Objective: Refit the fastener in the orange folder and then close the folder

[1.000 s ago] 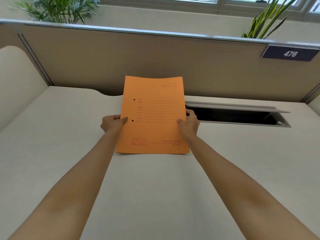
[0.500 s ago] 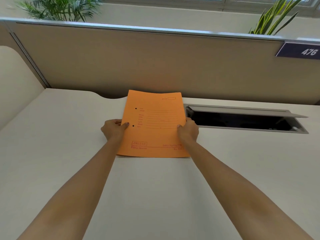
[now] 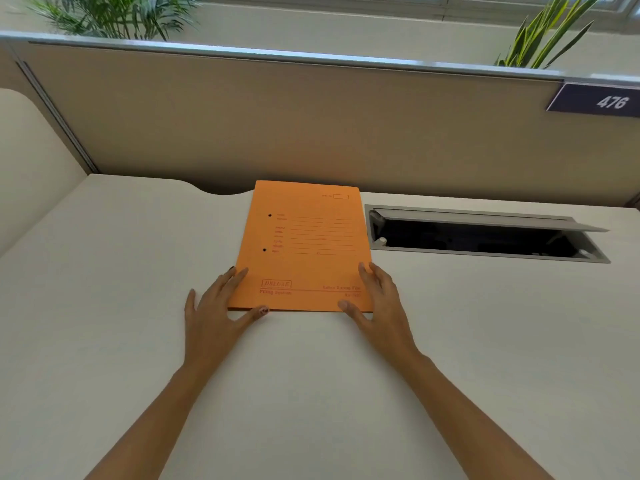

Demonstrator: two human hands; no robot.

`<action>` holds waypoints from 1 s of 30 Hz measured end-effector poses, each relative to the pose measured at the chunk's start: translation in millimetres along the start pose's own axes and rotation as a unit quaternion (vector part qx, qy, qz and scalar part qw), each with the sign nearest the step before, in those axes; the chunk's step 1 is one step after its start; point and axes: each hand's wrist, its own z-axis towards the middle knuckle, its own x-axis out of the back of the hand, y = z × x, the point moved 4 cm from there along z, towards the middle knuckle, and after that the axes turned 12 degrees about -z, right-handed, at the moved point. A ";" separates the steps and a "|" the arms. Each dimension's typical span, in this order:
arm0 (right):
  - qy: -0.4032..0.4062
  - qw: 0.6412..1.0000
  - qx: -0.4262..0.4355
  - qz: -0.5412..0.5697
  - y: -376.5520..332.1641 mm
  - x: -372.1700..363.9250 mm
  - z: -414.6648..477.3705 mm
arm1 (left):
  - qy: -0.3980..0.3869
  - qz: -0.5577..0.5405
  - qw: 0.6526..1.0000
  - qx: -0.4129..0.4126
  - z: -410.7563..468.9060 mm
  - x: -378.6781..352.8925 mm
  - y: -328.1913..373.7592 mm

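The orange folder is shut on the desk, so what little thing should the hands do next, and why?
Probably flip the front cover open from its right edge. The orange folder lies flat and closed on the desk, both punch holes look empty, and no fastener is in sight. The left hand and right hand rest open at its near corners, without a grip on anything.

orange folder (image 3: 304,244): boxed "DELUXE", lower left | nameplate (image 3: 594,100) on partition: "476" | other folder print unreadable
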 end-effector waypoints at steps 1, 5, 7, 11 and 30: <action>-0.007 1.000 0.016 -0.017 0.6 0.2 -5.7 | -0.008 0.001 1.000 0.002 -3.9 0.1 -2.5; -0.007 0.997 0.032 -0.076 2.8 -3.4 -9.3 | -0.019 0.046 0.999 0.000 -1.1 -3.8 -7.4; 0.001 0.995 0.032 -0.096 3.0 -5.7 -5.2 | -0.023 0.065 0.998 0.000 4.5 -6.9 -9.2; 0.029 0.994 0.021 -0.107 3.9 -8.8 4.3 | -0.038 0.091 0.995 0.000 17.2 -10.3 -9.8; 0.120 0.984 0.032 -0.130 -13.6 5.5 -1.6 | 0.002 -0.046 0.999 0.014 10.7 -3.5 7.0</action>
